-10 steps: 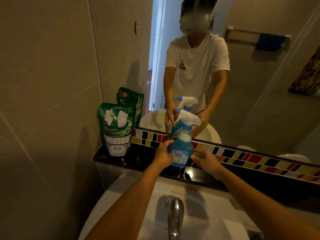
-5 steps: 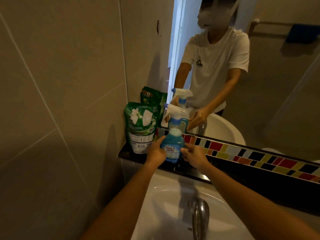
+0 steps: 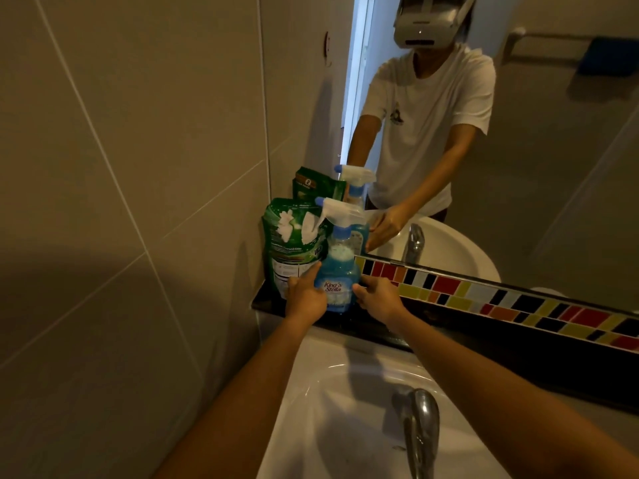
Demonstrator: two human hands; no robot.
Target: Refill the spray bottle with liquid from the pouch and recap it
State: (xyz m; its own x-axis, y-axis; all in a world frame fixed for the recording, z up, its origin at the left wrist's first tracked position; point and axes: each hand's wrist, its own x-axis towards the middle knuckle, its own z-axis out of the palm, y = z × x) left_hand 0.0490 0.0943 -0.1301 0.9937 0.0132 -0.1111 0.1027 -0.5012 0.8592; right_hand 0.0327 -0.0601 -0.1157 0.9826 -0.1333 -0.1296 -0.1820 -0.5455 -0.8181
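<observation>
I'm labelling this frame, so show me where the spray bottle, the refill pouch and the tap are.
spray bottle [image 3: 337, 281]: head view, on its blue body above the label.
refill pouch [image 3: 294, 233]: head view, on its green front panel.
tap [image 3: 422, 420]: head view, on the metal spout.
</observation>
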